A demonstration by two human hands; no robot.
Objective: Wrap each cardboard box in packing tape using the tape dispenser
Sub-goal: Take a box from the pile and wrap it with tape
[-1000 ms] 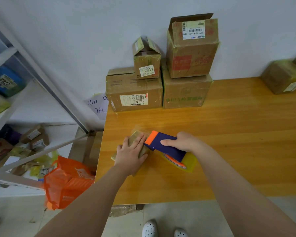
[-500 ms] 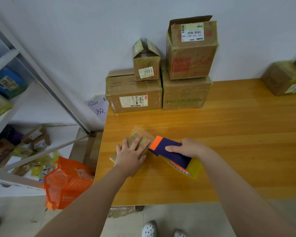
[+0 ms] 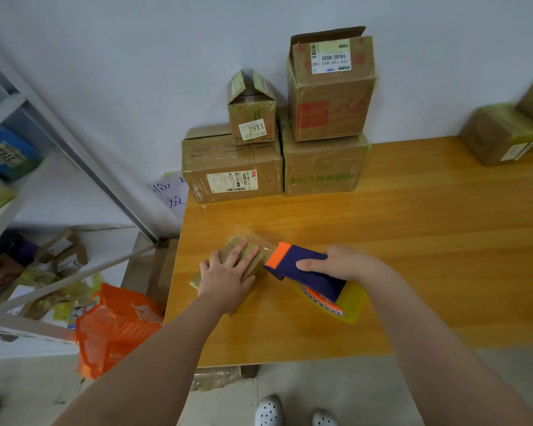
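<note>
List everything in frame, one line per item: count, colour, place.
small box: 1, brown, near the table's left edge, under the left hand
tape dispenser: 1, blue with an orange front and a yellow roll, beside the small box
stacked boxes: 4, brown, back of the table against the wall, two on two
far boxes: 2, brown with yellowish tape, table's back right
table: 1, orange-brown wood, centre
note: 1, white, handwritten, on the wall left of the stack
bag: 1, orange, floor left of the table
shelf rack: 1, pale metal, left, holding parcels
shoes: 2, white, bottom edge
left hand: 1, pressing flat on the small box
right hand: 1, gripping the tape dispenser
</note>
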